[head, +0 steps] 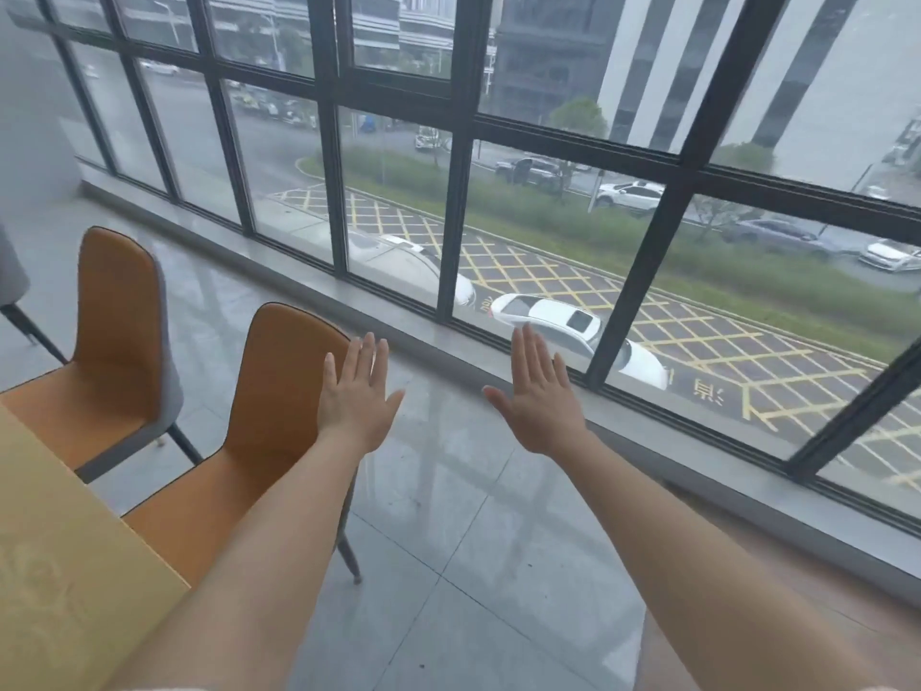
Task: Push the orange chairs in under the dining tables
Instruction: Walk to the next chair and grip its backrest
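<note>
A wall of tall windows [279,157] set in dark metal frames is seen running from the far left to the near right. A low grey sill [379,316] is laid along its foot. The floor [473,491] is covered in large glossy grey tiles, on which pale daylight is reflected. A plain light wall [30,117] is seen at the far left, where part of a grey chair [9,276] is cut off by the edge. Outside, yellow road hatching [697,336], a white car [548,316], a green verge [648,241] and tall buildings [548,52] are shown in hazy light.
</note>
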`<state>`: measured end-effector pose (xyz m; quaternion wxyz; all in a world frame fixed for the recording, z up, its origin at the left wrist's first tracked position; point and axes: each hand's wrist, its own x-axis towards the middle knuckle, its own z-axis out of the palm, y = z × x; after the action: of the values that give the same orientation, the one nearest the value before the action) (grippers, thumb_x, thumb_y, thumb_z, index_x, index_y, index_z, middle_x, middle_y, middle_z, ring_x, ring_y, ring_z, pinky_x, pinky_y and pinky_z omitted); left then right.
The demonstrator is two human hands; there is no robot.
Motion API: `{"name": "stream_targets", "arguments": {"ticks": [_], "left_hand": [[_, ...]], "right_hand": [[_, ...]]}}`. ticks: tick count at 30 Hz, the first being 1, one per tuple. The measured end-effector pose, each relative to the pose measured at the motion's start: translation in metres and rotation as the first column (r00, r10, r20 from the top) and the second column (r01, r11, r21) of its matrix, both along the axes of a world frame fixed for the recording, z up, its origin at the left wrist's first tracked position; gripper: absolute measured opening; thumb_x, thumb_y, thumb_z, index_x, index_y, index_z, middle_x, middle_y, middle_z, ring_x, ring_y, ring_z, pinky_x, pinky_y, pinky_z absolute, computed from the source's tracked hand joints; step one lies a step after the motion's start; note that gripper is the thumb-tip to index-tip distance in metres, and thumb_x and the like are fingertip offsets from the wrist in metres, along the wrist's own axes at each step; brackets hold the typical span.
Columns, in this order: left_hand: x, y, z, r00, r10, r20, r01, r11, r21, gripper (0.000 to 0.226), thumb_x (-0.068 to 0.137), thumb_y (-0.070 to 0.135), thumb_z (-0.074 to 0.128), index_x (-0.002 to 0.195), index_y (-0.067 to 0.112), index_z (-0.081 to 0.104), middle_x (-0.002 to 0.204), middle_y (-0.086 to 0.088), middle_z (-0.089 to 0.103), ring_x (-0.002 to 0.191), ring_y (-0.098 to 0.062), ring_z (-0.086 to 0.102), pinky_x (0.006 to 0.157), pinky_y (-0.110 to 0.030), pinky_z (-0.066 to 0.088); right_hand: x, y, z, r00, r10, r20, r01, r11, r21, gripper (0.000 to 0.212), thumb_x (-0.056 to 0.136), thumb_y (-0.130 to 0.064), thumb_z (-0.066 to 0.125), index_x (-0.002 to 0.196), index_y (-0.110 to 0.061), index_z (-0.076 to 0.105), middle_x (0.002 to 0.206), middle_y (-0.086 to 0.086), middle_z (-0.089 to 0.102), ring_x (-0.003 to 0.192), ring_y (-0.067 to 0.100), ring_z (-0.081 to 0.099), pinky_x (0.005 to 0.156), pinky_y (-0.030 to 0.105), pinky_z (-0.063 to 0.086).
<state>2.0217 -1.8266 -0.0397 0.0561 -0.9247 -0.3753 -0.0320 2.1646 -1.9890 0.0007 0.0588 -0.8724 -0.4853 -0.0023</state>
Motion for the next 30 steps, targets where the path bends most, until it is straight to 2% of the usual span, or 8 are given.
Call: {"name": "stream_targets", "arguments": {"ticks": [3,7,12,15,23,30], "left_hand": [[0.032,0.036,-0.006,0.994,0.110,0.003,-0.110,0.994,-0.011,0.065,0.101,0.044,0.013,0.147,0.010,-0.016,0.158,-0.009,-0.016,0.146,-0.023,-0.014,0.118,-0.045,-0.005],[0.068,0.085,-0.015,0.958,0.285,0.005,-0.285,0.958,-0.036,0.065,0.101,0.044,0.014,0.148,0.010,-0.015,0.158,-0.008,-0.015,0.146,-0.023,-0.013,0.118,-0.045,-0.004],[0.099,0.139,-0.022,0.857,0.516,0.006,-0.514,0.855,-0.062,0.065,0.100,0.045,0.013,0.148,0.011,-0.014,0.158,-0.007,-0.015,0.147,-0.021,-0.011,0.118,-0.045,-0.003],[0.107,0.170,-0.026,0.784,0.620,-0.016,-0.620,0.782,-0.063,0.064,0.100,0.045,0.013,0.149,0.011,-0.012,0.158,-0.006,-0.014,0.147,-0.021,-0.012,0.118,-0.045,-0.004],[0.116,0.271,-0.056,0.608,0.793,-0.032,-0.791,0.603,-0.102,0.064,0.101,0.045,0.014,0.149,0.012,-0.011,0.158,-0.006,-0.013,0.147,-0.021,-0.011,0.119,-0.045,-0.003],[0.122,0.363,-0.055,0.426,0.904,-0.039,-0.901,0.420,-0.108,0.066,0.100,0.047,0.015,0.149,0.010,-0.010,0.159,-0.009,-0.010,0.147,-0.025,-0.008,0.119,-0.045,0.000]], "right_hand": [[0.047,0.058,-0.012,0.995,0.093,-0.021,-0.093,0.996,-0.004,0.075,0.099,-0.051,0.019,0.141,-0.012,-0.029,0.154,0.002,-0.028,0.143,0.018,-0.024,0.117,0.035,-0.013],[0.101,0.141,-0.025,0.957,0.289,-0.038,-0.290,0.956,-0.036,0.075,0.098,-0.052,0.018,0.144,-0.012,-0.026,0.154,0.002,-0.028,0.142,0.017,-0.024,0.117,0.035,-0.012],[0.155,0.243,-0.018,0.844,0.536,0.000,-0.536,0.843,-0.041,0.075,0.098,-0.052,0.019,0.144,-0.012,-0.026,0.150,-0.002,-0.032,0.133,0.008,-0.031,0.114,0.033,-0.016],[0.173,0.303,-0.019,0.782,0.623,-0.029,-0.623,0.781,-0.030,0.075,0.098,-0.051,0.020,0.144,-0.012,-0.026,0.153,0.001,-0.028,0.141,0.015,-0.026,0.115,0.035,-0.015],[0.173,0.452,-0.054,0.572,0.818,-0.059,-0.819,0.566,-0.097,0.075,0.098,-0.051,0.019,0.145,-0.010,-0.023,0.155,0.005,-0.024,0.144,0.019,-0.020,0.118,0.036,-0.010],[0.158,0.588,-0.047,0.330,0.943,-0.049,-0.939,0.323,-0.119,0.076,0.097,-0.052,0.019,0.146,-0.009,-0.021,0.156,0.005,-0.023,0.144,0.020,-0.019,0.118,0.036,-0.009]]}}
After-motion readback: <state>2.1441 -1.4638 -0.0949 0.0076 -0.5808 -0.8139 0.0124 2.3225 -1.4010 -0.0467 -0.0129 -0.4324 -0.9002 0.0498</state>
